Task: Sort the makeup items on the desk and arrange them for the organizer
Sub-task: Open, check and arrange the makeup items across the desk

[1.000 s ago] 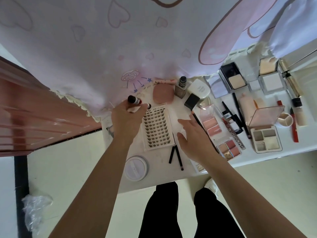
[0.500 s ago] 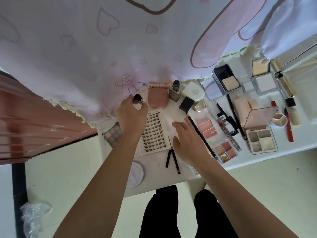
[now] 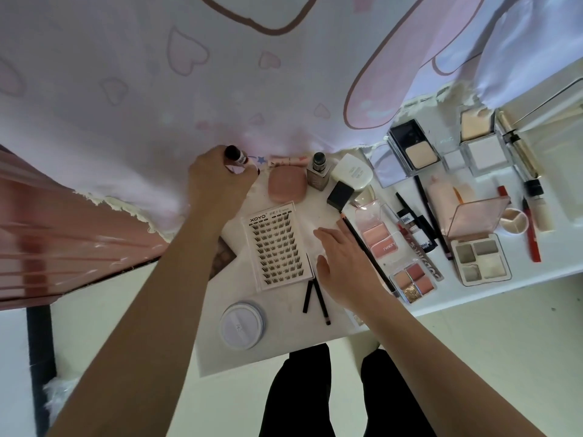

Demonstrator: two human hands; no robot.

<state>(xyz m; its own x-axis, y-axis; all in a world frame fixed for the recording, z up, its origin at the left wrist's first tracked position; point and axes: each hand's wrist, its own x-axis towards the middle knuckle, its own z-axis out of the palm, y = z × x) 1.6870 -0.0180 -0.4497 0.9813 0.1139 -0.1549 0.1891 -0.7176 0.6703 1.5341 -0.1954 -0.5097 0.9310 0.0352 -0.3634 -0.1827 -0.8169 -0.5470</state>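
Dark-capped small tube (image 3: 235, 155) pinched in the left hand (image 3: 217, 181), fingers curled tight round it at the desk's far edge, right against the pink curtain (image 3: 220, 89). Just beside those fingertips sits the pink compact (image 3: 287, 185). Right hand (image 3: 344, 263) is flat and loose, palm down, gripping nothing, its fingers between the lash tray (image 3: 277, 246) and a long black pencil (image 3: 366, 253). Further right, open palettes crowd the white desk (image 3: 277, 345).

A single head-worn wide-angle camera looks steeply down at close range, over both forearms, onto the left hand (image 3: 217, 184), right hand (image 3: 344, 266) and desk (image 3: 284, 348).
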